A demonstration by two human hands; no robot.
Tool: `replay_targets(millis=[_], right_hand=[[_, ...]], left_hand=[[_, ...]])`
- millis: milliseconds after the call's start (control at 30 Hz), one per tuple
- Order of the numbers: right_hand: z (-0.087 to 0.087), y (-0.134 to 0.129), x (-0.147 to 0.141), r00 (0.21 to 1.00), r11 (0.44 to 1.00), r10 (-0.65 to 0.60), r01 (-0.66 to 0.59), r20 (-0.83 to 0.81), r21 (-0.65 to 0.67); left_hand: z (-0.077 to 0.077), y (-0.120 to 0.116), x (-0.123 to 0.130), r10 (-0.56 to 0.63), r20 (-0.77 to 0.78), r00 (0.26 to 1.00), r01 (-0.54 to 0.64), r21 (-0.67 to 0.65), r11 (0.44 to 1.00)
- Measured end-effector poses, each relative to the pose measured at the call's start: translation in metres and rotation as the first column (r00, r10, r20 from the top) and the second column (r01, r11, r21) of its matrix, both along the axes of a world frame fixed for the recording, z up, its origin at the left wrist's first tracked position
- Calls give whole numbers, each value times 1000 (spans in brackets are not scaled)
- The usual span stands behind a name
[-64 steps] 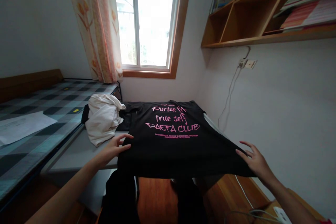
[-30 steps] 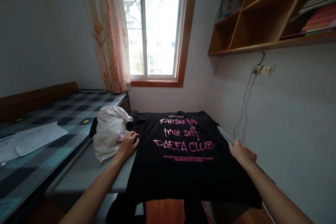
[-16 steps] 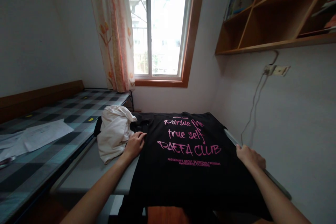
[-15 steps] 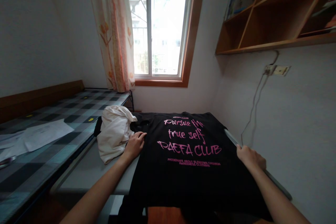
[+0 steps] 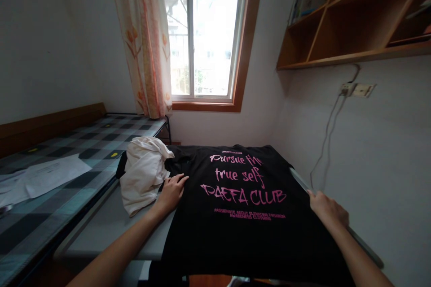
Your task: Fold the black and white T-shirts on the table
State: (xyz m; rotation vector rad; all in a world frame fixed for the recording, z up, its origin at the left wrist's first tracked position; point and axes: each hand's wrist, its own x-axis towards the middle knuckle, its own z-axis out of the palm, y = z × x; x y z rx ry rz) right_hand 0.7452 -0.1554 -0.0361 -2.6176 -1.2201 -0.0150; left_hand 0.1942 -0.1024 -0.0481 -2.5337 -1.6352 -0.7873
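Observation:
A black T-shirt (image 5: pixel 235 237) with pink lettering lies spread over a grey table (image 5: pixel 97 233), its lower part hanging over the near edge. My left hand (image 5: pixel 172 190) rests on the shirt's left edge, fingers apart and laid flat. At the right edge, my right hand (image 5: pixel 328 208) is closed with its fingers curled by the shirt and the table's rim; what it pinches is hidden. A crumpled white cloth (image 5: pixel 143 175) sits on the table just left of my left hand, with something black partly under it.
On the left is a bed (image 5: pixel 77 143) with a checked cover and papers (image 5: pixel 50 175). A wooden shelf (image 5: pixel 303 49) hangs at the upper right, above a socket (image 5: pixel 358 89) with a dangling cord. A curtained window (image 5: pixel 215 45) stands ahead.
The view has shifted slightly, and the shirt and table appear a little nearer. Both hands keep nearly the same places at the shirt's edges.

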Motion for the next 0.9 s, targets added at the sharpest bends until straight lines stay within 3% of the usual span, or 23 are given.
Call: replay_targets(millis=[167,567,900], right_hand=[[-4,0,5,1000,998,0,2,25,-70],[-8,3,14,999,997,-16,19,41,-70],[-21,7,26,999,996,-34,34,8,-83]], left_hand=[[1,-4,3,19,-12,1000,-19,-18,1000],[-9,-8,1,35,-64,997,-35,-4,999],[-6,-12,3,59,-142,988,-64,-31,997]])
